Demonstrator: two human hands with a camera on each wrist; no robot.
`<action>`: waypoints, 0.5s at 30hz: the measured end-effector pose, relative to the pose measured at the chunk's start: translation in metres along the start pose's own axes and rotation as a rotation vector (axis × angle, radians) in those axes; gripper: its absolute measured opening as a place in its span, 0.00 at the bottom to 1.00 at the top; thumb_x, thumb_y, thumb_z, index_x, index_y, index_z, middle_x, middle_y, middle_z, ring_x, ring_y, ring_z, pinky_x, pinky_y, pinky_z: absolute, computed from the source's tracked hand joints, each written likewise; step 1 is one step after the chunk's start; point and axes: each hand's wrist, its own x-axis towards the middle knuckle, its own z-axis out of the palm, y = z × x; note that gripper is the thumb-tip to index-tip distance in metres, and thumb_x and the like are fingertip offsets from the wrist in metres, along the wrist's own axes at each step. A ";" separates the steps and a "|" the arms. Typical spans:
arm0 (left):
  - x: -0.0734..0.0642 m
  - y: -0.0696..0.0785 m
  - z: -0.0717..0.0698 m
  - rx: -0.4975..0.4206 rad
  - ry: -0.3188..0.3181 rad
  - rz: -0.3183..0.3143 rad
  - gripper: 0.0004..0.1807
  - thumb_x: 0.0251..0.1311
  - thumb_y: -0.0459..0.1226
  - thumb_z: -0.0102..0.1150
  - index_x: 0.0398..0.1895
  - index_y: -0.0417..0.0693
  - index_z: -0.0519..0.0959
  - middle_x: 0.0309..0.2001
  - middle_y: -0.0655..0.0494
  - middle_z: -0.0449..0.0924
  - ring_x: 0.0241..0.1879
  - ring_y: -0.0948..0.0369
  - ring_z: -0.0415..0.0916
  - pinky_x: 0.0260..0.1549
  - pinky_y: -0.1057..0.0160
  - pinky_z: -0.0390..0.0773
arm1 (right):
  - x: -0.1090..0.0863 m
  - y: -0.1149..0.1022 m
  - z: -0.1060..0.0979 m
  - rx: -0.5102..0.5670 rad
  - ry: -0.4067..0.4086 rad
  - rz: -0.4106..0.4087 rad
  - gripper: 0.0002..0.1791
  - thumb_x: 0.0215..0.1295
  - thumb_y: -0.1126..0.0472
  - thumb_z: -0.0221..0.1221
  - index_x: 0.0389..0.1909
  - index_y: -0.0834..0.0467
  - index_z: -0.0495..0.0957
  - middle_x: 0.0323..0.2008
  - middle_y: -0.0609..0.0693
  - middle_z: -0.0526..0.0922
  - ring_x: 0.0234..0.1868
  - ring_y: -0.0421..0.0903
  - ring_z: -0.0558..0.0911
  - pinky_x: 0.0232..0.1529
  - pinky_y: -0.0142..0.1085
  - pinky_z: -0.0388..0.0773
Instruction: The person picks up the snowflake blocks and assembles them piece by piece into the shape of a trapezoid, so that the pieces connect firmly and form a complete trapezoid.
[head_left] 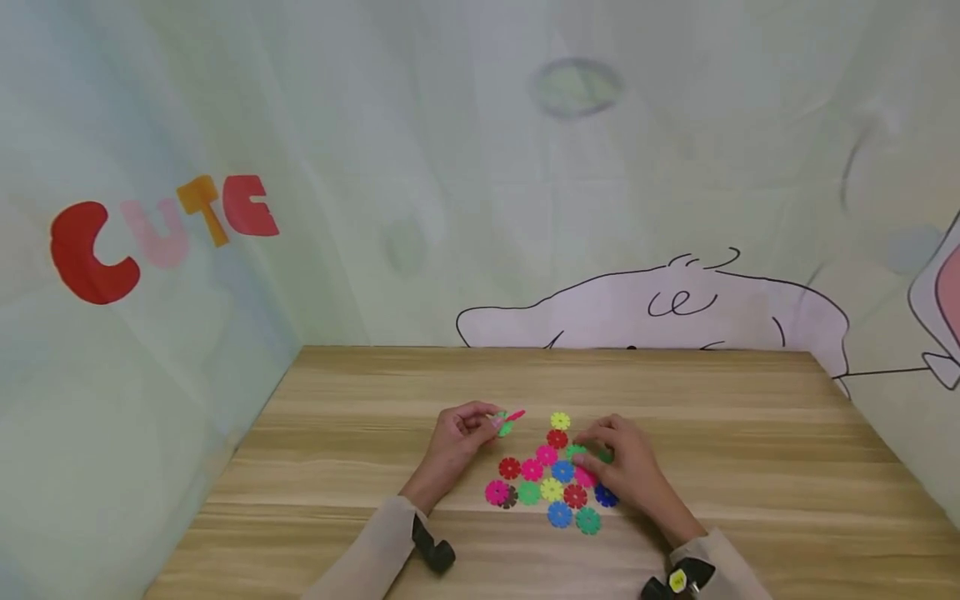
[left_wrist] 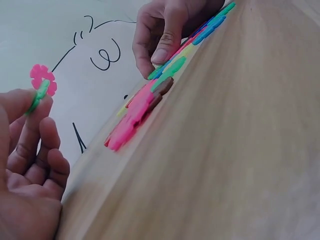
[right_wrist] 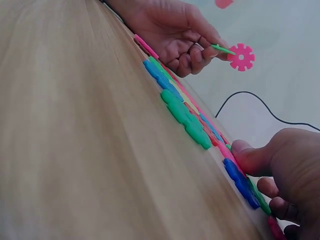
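My left hand [head_left: 457, 435] is raised left of the pile and pinches a green notched plastic disc [left_wrist: 39, 97] between thumb and fingertips. A pink notched disc [right_wrist: 241, 57] is slotted crosswise onto that green one. At the right side of the pile, my right hand [head_left: 628, 462] has thumb and index finger at opposite edges of another green disc [head_left: 576, 451], which lies low among the others. Its thumb covers part of a pink disc [head_left: 585, 477], and a dark blue disc [head_left: 606, 496] lies just below the hand.
Several flat discs in yellow, red, blue, green and pink lie spread on the wooden table [head_left: 337, 467], including a yellow disc [head_left: 560, 421] at the far end and a pink disc [head_left: 497, 492] overlapping a brown disc [head_left: 512, 497]. A printed curtain [head_left: 420, 208] hangs behind the table.
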 end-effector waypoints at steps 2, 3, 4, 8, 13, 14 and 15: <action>0.000 0.000 0.001 -0.005 -0.003 0.004 0.13 0.71 0.35 0.68 0.53 0.34 0.86 0.29 0.63 0.85 0.31 0.66 0.81 0.38 0.70 0.85 | 0.000 -0.001 -0.001 0.074 -0.019 0.069 0.09 0.64 0.59 0.76 0.42 0.48 0.89 0.44 0.44 0.87 0.46 0.41 0.79 0.49 0.34 0.77; 0.000 0.000 0.001 -0.006 -0.007 0.006 0.13 0.72 0.35 0.68 0.52 0.35 0.86 0.29 0.62 0.84 0.31 0.65 0.80 0.38 0.70 0.85 | -0.001 -0.001 -0.002 0.111 -0.024 0.105 0.09 0.65 0.60 0.75 0.42 0.49 0.87 0.43 0.44 0.88 0.46 0.41 0.80 0.50 0.34 0.78; 0.000 0.000 0.001 -0.003 -0.010 0.008 0.12 0.72 0.35 0.67 0.52 0.36 0.86 0.29 0.62 0.84 0.31 0.65 0.80 0.38 0.69 0.85 | -0.001 -0.002 -0.003 0.149 -0.025 0.140 0.09 0.66 0.61 0.75 0.42 0.50 0.86 0.42 0.44 0.88 0.45 0.42 0.81 0.51 0.34 0.78; -0.001 0.001 0.002 0.014 -0.027 0.005 0.11 0.73 0.36 0.66 0.53 0.39 0.87 0.30 0.60 0.84 0.32 0.64 0.80 0.39 0.69 0.85 | -0.001 -0.003 -0.007 0.222 -0.017 0.236 0.09 0.69 0.61 0.72 0.47 0.52 0.84 0.36 0.45 0.89 0.43 0.43 0.81 0.53 0.36 0.75; -0.002 0.001 0.000 0.016 -0.045 -0.003 0.12 0.74 0.36 0.65 0.55 0.40 0.86 0.31 0.60 0.84 0.34 0.63 0.81 0.42 0.69 0.86 | -0.002 -0.006 -0.007 0.255 0.050 0.263 0.11 0.72 0.59 0.70 0.52 0.52 0.87 0.33 0.47 0.88 0.37 0.41 0.80 0.46 0.32 0.76; -0.003 0.001 -0.001 0.016 -0.048 -0.003 0.12 0.74 0.36 0.65 0.55 0.41 0.86 0.31 0.60 0.84 0.34 0.63 0.81 0.42 0.69 0.87 | -0.002 -0.006 -0.007 0.270 0.079 0.257 0.11 0.72 0.58 0.70 0.52 0.53 0.88 0.33 0.48 0.88 0.36 0.41 0.79 0.43 0.30 0.76; -0.003 0.001 -0.001 0.019 -0.050 -0.001 0.12 0.74 0.36 0.64 0.56 0.41 0.86 0.31 0.60 0.85 0.34 0.63 0.82 0.43 0.68 0.87 | -0.002 -0.006 -0.006 0.292 0.115 0.247 0.10 0.72 0.59 0.70 0.52 0.53 0.88 0.32 0.50 0.87 0.34 0.41 0.79 0.40 0.30 0.75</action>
